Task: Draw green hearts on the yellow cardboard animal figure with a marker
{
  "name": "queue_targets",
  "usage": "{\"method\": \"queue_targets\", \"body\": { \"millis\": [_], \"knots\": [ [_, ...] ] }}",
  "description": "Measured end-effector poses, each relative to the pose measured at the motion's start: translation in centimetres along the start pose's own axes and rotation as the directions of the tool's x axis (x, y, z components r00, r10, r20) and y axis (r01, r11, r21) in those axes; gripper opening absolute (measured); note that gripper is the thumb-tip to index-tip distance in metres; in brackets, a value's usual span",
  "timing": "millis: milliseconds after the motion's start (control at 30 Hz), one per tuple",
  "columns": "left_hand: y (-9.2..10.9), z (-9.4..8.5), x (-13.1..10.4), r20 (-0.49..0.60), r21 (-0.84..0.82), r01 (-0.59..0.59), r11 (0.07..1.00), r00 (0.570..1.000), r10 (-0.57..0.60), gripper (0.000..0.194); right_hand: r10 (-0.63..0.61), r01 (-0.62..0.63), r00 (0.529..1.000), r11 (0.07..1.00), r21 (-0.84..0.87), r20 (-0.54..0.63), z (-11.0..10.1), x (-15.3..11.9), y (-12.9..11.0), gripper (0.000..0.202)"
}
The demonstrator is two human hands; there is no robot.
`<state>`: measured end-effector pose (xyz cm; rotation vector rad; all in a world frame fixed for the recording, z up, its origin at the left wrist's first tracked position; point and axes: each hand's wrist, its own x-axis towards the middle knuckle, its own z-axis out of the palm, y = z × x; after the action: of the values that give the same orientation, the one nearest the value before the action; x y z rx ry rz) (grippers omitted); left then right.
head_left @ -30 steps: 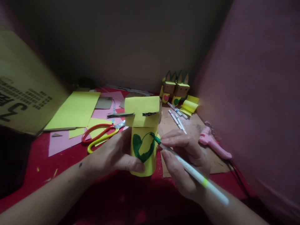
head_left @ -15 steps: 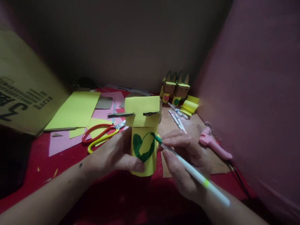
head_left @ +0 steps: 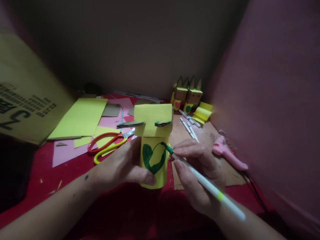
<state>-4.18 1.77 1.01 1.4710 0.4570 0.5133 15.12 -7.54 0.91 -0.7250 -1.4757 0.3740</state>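
Observation:
My left hand (head_left: 125, 166) is closed around the lower part of a yellow paper animal figure (head_left: 153, 121), thumb across its front. The figure has a boxy head with two green-edged ears over a tube-shaped body. A green heart (head_left: 148, 155) is drawn on the body, its border thick on the left and lower right and its middle still yellow. Pinched in my right hand (head_left: 197, 170) is a white marker pen (head_left: 208, 188) with a green tip, which meets the heart's upper right edge. My left fingers behind the figure are hidden.
Red-and-yellow-handled scissors (head_left: 107, 143) lie left beside yellow paper (head_left: 80, 116) and pink sheets. Several markers (head_left: 187, 126) and a pink glue gun (head_left: 228, 153) rest on a cardboard sheet (head_left: 180, 176). Finished-looking figures (head_left: 188, 95) stand behind. A printed carton (head_left: 30, 90) borders the left.
The figure has tipped slightly and shifted a little right and down in my left hand. The marker tip has moved a touch lower along the heart's upper right edge.

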Motion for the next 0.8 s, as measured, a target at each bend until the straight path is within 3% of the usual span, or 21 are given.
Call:
{"method": "queue_targets", "body": {
  "millis": [433, 800],
  "knots": [
    [0.40, 0.32, 0.03, -0.009, -0.012, -0.022, 1.000, 1.000, 0.022, 0.079, -0.043, 0.045, 0.998, 0.998, -0.050, 0.053, -0.05, -0.12, 0.25, 0.031],
    [0.33, 0.21, 0.03, -0.003, -0.003, -0.015, 1.000, 1.000, 0.015, 0.079, 0.016, -0.016, 1.000, 1.000, -0.011, -0.016, 0.21, -0.20, -0.04, 0.028]
  ]
}}
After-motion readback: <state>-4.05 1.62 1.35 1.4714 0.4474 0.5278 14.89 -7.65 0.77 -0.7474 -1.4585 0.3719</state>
